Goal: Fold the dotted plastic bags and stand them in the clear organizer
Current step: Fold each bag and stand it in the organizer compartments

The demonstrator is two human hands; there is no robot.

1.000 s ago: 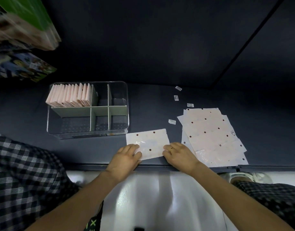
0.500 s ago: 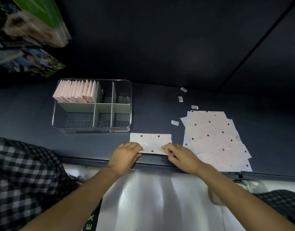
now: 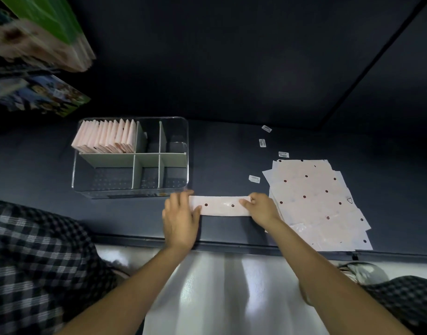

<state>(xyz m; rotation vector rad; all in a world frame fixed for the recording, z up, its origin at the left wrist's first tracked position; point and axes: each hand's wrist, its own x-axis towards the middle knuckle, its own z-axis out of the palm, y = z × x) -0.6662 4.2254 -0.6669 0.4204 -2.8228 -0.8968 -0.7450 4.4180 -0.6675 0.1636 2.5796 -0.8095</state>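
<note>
A dotted plastic bag lies on the dark table folded into a narrow strip. My left hand lies flat with straight fingers pressing the strip's left end. My right hand presses the right end, fingers slightly bent on it. To the right lies a loose pile of flat dotted bags. The clear organizer stands at the left, with several folded pink bags upright in its back-left compartment.
Small white barcode labels lie scattered between organizer and pile. Stacked packages hang over the far left. The table's front edge runs just below my hands, with a white floor beneath. Checked cloth shows at both lower corners.
The bag went from a wider folded rectangle to a narrow strip, folded away from me. Both hands slid forward and apart to its ends.
</note>
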